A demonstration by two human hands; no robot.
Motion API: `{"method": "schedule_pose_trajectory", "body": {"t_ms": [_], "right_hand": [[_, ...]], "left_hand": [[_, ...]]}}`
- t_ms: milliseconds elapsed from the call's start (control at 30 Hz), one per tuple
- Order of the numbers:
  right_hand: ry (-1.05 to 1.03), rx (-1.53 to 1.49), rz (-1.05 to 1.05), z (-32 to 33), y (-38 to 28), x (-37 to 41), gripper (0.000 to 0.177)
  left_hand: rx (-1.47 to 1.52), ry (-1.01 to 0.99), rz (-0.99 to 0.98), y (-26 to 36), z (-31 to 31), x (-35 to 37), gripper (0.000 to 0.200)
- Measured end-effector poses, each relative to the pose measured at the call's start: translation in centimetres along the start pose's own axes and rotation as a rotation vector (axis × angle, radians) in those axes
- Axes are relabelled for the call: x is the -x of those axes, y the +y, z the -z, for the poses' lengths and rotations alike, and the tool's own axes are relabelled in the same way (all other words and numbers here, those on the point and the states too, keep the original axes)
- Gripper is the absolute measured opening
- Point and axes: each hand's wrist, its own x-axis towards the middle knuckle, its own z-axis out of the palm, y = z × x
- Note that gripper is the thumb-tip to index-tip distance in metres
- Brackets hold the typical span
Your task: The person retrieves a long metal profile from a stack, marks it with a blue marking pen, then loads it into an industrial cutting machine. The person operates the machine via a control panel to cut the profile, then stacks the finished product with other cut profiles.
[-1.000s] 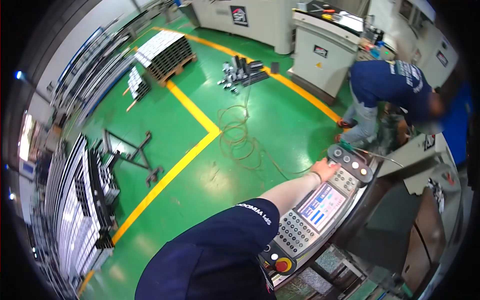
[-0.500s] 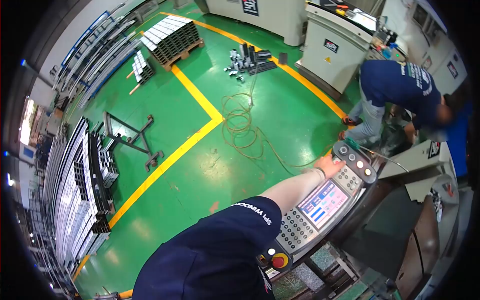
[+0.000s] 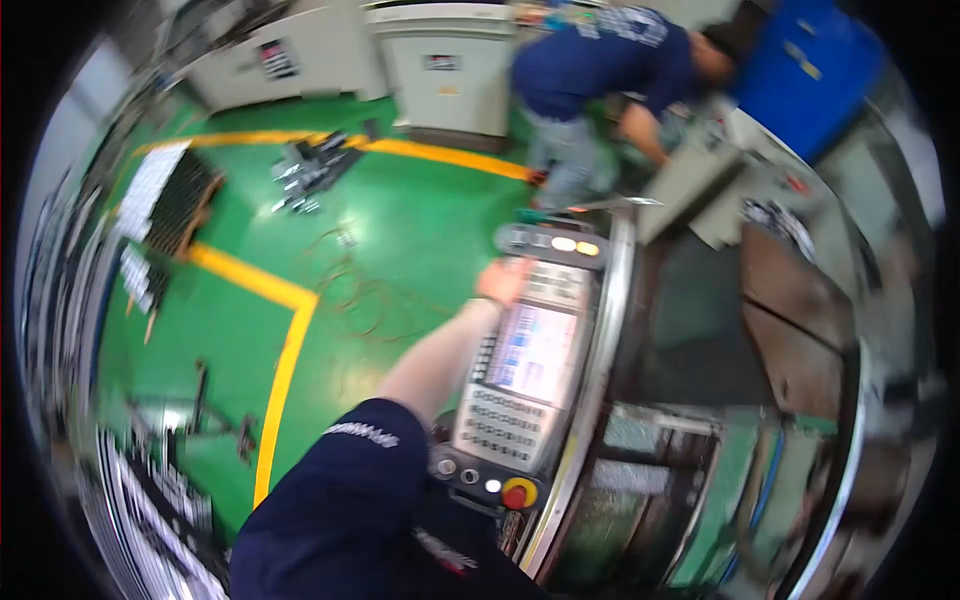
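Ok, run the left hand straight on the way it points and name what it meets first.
Likely the upper keys of the control panel; the left hand's fingers reach the panel there, though blur hides whether they touch.

Control panel (image 3: 502, 425) lies ahead — cabinet (image 3: 446, 95) beyond it — stacked bars (image 3: 180, 200) left

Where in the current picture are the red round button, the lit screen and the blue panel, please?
Red round button (image 3: 518, 493): head view, its red top.
Lit screen (image 3: 533, 350): head view, middle of the display.
Blue panel (image 3: 802, 108): head view, lower face.
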Motion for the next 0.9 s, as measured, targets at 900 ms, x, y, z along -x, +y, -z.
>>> {"method": "schedule_pose_trajectory", "body": {"t_ms": [900], "right_hand": [[0.191, 0.028, -0.182, 2.0, -9.3, -1.6, 0.105]], "left_hand": [[0.606, -0.226, 0.016, -2.0, -1.5, -3.3, 0.089]]}}
